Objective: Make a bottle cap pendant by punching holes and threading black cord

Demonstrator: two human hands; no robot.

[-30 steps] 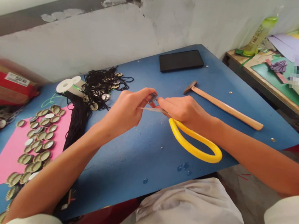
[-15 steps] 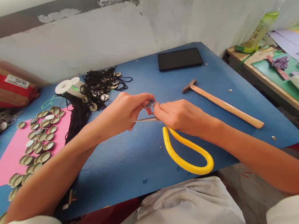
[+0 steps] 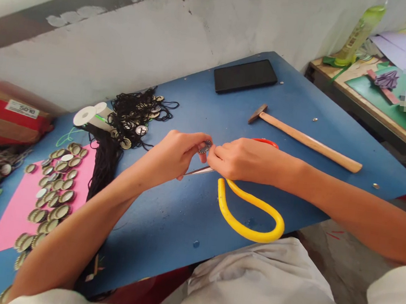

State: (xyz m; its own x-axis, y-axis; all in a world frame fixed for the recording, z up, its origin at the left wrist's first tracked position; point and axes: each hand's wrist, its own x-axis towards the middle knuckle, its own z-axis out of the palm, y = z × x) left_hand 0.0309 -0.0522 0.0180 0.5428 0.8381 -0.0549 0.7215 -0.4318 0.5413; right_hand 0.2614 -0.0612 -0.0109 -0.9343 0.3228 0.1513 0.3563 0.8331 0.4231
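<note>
My left hand (image 3: 179, 154) pinches a metal bottle cap (image 3: 205, 147) between thumb and fingers above the blue table. My right hand (image 3: 236, 158) is closed around a pair of scissors, its fingertips meeting the cap's edge. The thin scissor blade (image 3: 200, 171) points left beneath the cap, toward my left hand. A big yellow handle loop (image 3: 266, 236) hangs below the right hand, and a bit of red handle (image 3: 267, 142) shows behind it. The scissors' pivot is hidden by my fingers. I cannot make out fine detail at the cap.
Several bottle caps (image 3: 61, 212) lie on pink paper (image 3: 6, 228) at left. Black cords with caps (image 3: 131, 110) and white spools (image 3: 84, 116) sit behind. A hammer (image 3: 309, 141) and a black phone (image 3: 245, 75) lie farther back. A red box (image 3: 6, 119) stands far left.
Both hands have shifted slightly downward, still together at the cap. The right hand's scissors have turned a little, so more blade and a red handle part now show.
</note>
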